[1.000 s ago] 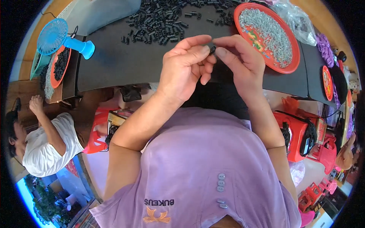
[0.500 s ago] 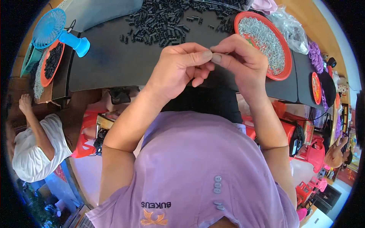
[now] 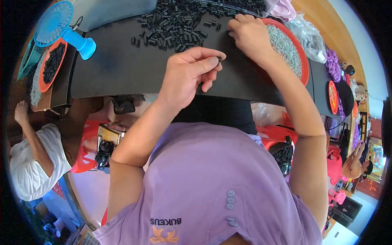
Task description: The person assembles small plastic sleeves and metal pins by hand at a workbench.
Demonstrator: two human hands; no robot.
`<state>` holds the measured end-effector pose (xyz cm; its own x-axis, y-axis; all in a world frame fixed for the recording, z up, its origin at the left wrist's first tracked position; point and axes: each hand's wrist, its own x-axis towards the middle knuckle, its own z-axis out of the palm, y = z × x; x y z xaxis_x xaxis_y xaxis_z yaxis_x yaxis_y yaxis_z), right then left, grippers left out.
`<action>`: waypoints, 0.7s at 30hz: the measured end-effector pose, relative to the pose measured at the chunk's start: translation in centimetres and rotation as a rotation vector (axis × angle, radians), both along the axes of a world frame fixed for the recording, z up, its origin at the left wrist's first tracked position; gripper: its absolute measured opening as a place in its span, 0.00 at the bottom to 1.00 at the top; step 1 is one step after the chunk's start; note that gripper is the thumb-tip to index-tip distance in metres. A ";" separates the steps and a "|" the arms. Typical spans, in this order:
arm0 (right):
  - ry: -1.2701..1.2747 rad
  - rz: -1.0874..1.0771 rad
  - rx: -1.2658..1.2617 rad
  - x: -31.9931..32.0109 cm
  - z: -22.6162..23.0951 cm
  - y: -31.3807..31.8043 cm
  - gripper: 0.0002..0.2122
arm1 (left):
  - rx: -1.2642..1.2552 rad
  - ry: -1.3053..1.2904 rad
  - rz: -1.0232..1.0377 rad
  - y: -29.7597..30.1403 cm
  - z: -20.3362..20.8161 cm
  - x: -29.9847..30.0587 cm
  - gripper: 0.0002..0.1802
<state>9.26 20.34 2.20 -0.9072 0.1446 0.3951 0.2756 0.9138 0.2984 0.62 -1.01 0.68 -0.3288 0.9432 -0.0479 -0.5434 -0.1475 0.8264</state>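
Observation:
In my left hand [image 3: 188, 73], thumb and forefinger pinch a small black plastic piece [image 3: 219, 59] above the dark table; the other fingers curl beneath. My right hand [image 3: 252, 37] is stretched out to the far right, between the loose black plastic pieces [image 3: 173, 29] and a red round tray [image 3: 303, 61] heaped with small shiny metal parts [image 3: 284, 47]. Its fingers curl downward, and whatever is at their tips is hidden. The black pieces lie in a wide heap at the far side, with a few scattered near its edges.
A blue fan [image 3: 61, 30] stands at the table's left, near an orange tray of black pieces [image 3: 53, 65]. Behind the red tray lies a clear plastic bag [image 3: 308, 36]. A translucent bin [image 3: 114, 12] is at the back. Another person in white [image 3: 38, 159] is at left.
My hands have parted. The right has moved away to the far right, beside the tray and the black pieces. The left stays almost in place, with the black piece now showing in its pinch.

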 end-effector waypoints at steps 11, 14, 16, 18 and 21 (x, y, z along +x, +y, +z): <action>0.404 0.106 -1.679 3.6 2.4 -6.4 0.04 | 0.021 0.020 0.067 0.3 -0.1 0.4 0.11; 0.437 0.155 -1.685 4.2 1.9 -7.1 0.05 | -0.009 0.068 0.105 0.5 0.0 0.8 0.11; 0.470 0.165 -1.707 4.3 1.5 -7.1 0.06 | -0.028 0.104 0.129 0.7 0.1 1.1 0.12; 0.502 0.176 -1.727 4.4 1.4 -7.1 0.06 | -0.056 0.150 0.175 0.9 0.2 1.3 0.12; 0.488 0.162 -1.693 4.4 1.2 -7.2 0.07 | -0.061 0.192 0.193 1.2 0.2 1.6 0.12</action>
<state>13.65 13.16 3.43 -0.8087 0.5725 0.1350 -0.0734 0.1294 -0.9889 2.25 0.24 0.84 -0.5106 0.8595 -0.0223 -0.3429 -0.1797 0.9220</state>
